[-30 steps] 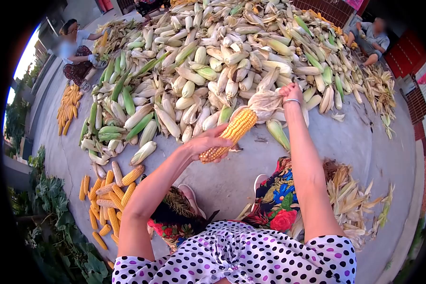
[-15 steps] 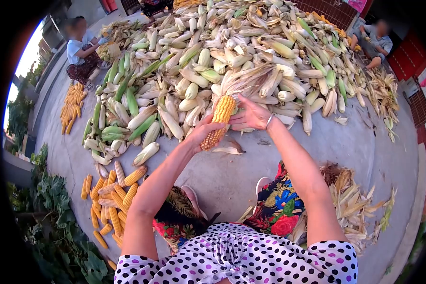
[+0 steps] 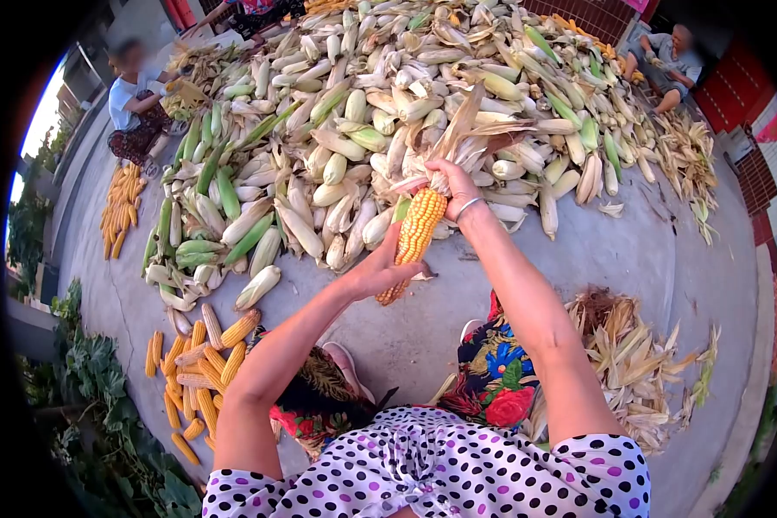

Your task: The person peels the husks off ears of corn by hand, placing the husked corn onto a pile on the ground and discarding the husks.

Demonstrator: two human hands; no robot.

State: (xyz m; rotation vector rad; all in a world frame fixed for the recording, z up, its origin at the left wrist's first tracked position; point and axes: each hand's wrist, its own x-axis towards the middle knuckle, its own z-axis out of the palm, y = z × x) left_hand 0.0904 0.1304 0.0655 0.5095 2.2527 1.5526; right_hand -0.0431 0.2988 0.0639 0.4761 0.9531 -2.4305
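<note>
Golden-yellow, bare-kernelled ear of corn (image 3: 423, 220), long and tapering, held aslant in front of the body, well above the smooth grey concrete floor (image 3: 406, 337). Wrapped round its lower part by the bare left grip (image 3: 375, 269), thumb laid across the kernels, tip poking out below. Bunched at its upper end, pale, papery husk leaves (image 3: 464, 121), peeled off the kernels and fanned upward, clenched at their base in the bare right grip (image 3: 451, 183). Just behind that, around the wrist, a thin silver-coloured bracelet (image 3: 469, 205).

Farther out, a broad heap of cream, tan and green unhusked corn ears (image 3: 354, 138). At lower left, beside the left arm, a loose pile of bare yellow ears (image 3: 205, 406). At lower right, beside dark floral trousers (image 3: 509, 371), a tangle of dry straw-coloured husks (image 3: 639, 371).

At upper left, a crouching person in a pale top (image 3: 125, 108), near a narrow strip of yellow ears (image 3: 121, 207). At upper right, a seated person in a grey top (image 3: 678, 62). Partly cut off at the top edge, another person in dark clothing (image 3: 255, 24).
</note>
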